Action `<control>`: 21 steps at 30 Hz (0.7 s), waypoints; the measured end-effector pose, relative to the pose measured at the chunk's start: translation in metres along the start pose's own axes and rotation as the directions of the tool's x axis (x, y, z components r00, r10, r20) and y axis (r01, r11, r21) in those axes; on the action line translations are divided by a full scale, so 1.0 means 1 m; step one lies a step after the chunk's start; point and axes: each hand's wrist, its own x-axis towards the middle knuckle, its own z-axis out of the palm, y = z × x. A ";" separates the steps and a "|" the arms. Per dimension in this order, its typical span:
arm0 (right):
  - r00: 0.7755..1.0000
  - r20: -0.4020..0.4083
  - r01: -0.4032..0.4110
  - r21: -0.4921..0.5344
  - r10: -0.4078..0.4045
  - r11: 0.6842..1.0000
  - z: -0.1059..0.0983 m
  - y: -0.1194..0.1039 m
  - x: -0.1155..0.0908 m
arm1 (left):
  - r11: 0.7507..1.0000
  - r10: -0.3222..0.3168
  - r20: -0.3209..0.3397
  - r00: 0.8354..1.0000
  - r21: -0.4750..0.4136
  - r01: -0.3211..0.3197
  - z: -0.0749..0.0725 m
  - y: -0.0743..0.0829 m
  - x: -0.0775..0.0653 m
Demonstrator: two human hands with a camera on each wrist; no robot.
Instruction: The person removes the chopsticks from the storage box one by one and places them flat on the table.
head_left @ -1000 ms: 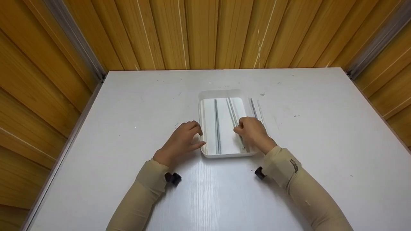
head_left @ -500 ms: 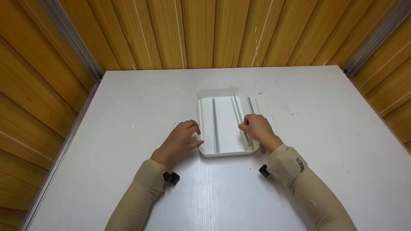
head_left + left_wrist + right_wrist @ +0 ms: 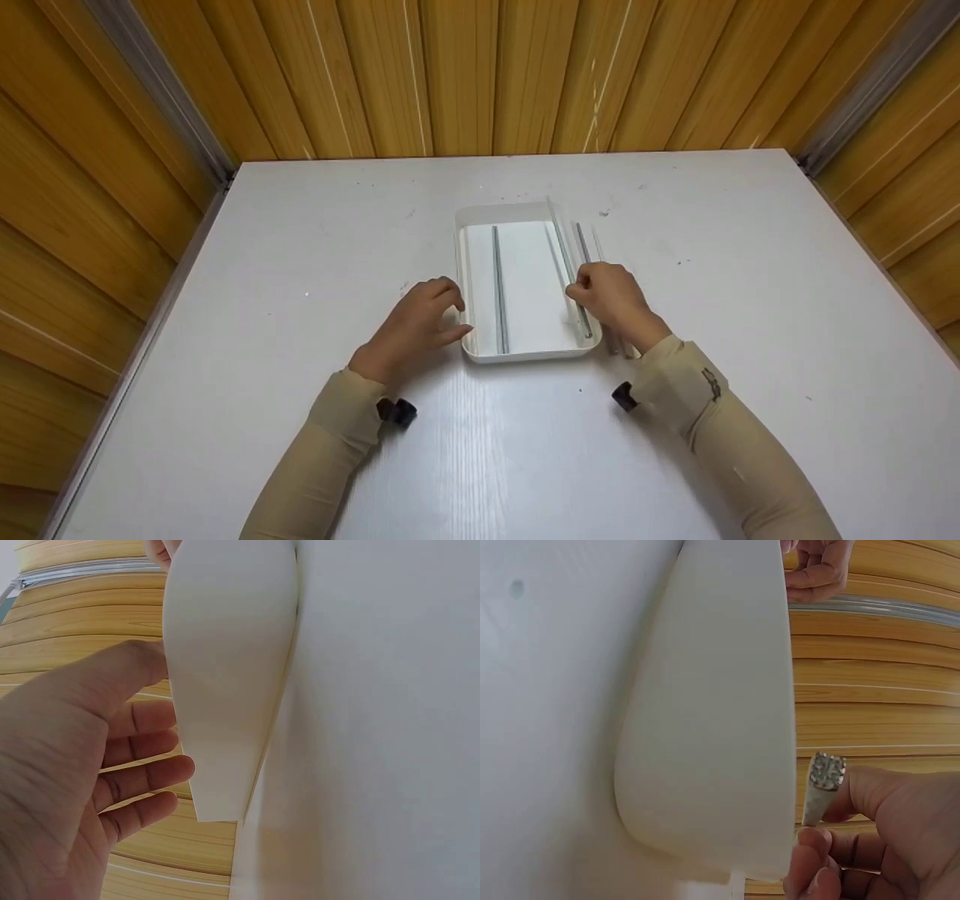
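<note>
In the head view, my right hand (image 3: 611, 296) pinches a slim chopstick (image 3: 559, 232) over the right side of a shallow white tray (image 3: 532, 356). Its square, silver-patterned end (image 3: 828, 771) faces the right wrist camera, just beyond the tray rim. My left hand (image 3: 420, 319) is at the tray's left wall, thumb reaching to the rim and fingers loosely bent; in the left wrist view those fingers (image 3: 146, 776) overlap the white wall and grip nothing. Inside the tray lies a grey chopstick (image 3: 500, 292), lengthwise. A pale strip (image 3: 469, 292) runs along the left inner wall.
Just outside the tray's right wall, a dark stick (image 3: 582, 244) and a pale stick (image 3: 598, 244) lie on the white table (image 3: 712, 300), partly covered by my right hand. Wood-look panels (image 3: 465, 82) rise behind the table and along both sides.
My right hand has lifted the chopstick off the tray floor and carried it rightward to the right wall. The left hand has stayed at the left wall.
</note>
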 end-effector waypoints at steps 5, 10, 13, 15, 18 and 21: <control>1.000 -0.017 -0.002 -0.010 0.002 1.000 -0.003 0.003 -0.002 | 1.000 -0.004 -0.003 1.000 0.005 0.004 0.001 -0.001 -0.001; 1.000 -0.025 -0.001 -0.003 0.001 1.000 -0.004 0.007 -0.004 | 1.000 0.006 -0.001 1.000 0.013 -0.006 0.001 0.000 -0.001; 1.000 -0.028 -0.009 -0.001 0.009 1.000 -0.004 0.010 -0.004 | 1.000 0.007 0.005 1.000 0.010 -0.007 0.000 0.001 -0.001; 0.999 -0.032 -0.019 -0.004 0.019 1.000 -0.005 0.013 -0.004 | 1.000 0.003 0.009 1.000 0.009 -0.003 0.001 0.001 -0.001; 0.999 -0.031 -0.032 0.001 0.032 0.999 -0.005 0.017 -0.005 | 1.000 0.004 0.005 1.000 0.012 -0.004 0.001 0.000 -0.001; 0.999 -0.023 -0.044 0.006 0.044 0.999 -0.007 0.022 -0.006 | 1.000 0.014 -0.006 1.000 0.020 -0.014 0.001 0.000 -0.001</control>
